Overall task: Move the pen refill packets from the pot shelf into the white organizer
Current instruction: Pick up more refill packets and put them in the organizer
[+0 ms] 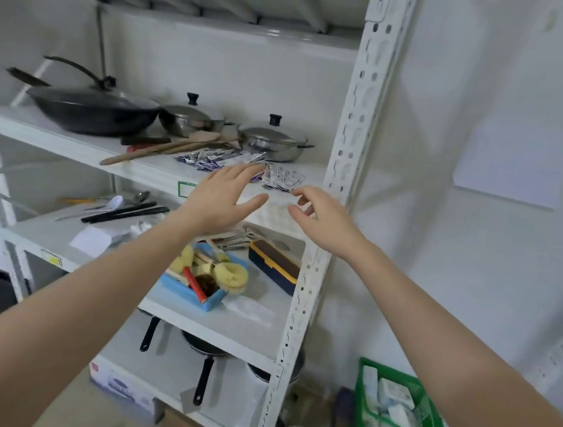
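Several purple-and-white pen refill packets [221,160] lie in a loose heap on the pot shelf [160,169], with a smaller cluster [283,178] at its right end. My left hand [221,196] reaches up with straight fingers, its fingertips at the near edge of the heap. My right hand [321,219] hovers just below the right cluster, fingers loosely curled and holding nothing. No white organizer is in view.
A black wok [92,109], two lidded steel pots [273,140] and wooden spatulas [162,148] share the pot shelf. The shelf below holds a blue basket of brushes [198,276] and a navy box [273,266]. A perforated upright post [350,144] stands right; a green crate [398,417] sits on the floor.
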